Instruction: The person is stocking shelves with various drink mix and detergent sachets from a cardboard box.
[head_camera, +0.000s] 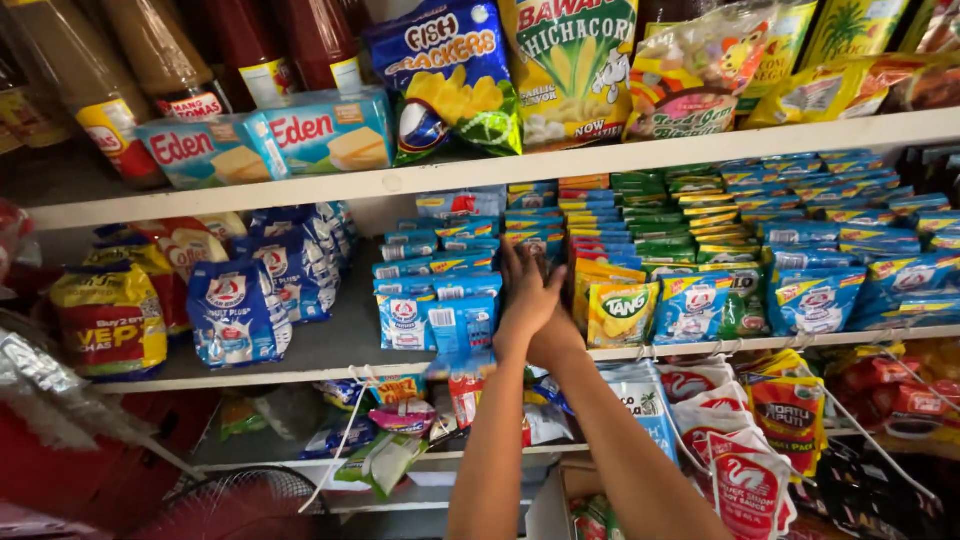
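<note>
At the middle shelf (330, 345), both arms rise from six o'clock and meet before the stacked sachets. The left hand (528, 290) is spread flat, fingers (520, 262) released and pointing to twelve o'clock, touching the blue and orange sachet stacks (540, 225). The right hand (558, 338) sits just behind it, at about four o'clock of the left; whether its fingers grasp anything I cannot tell, as the left hand hides them. A yellow drink-mix packet (622, 312) stands just beside the hands at three o'clock, and blue milk-powder packets (432, 318) at nine o'clock. Cheese boxes (270, 145) rest on the upper shelf at eleven o'clock.
</note>
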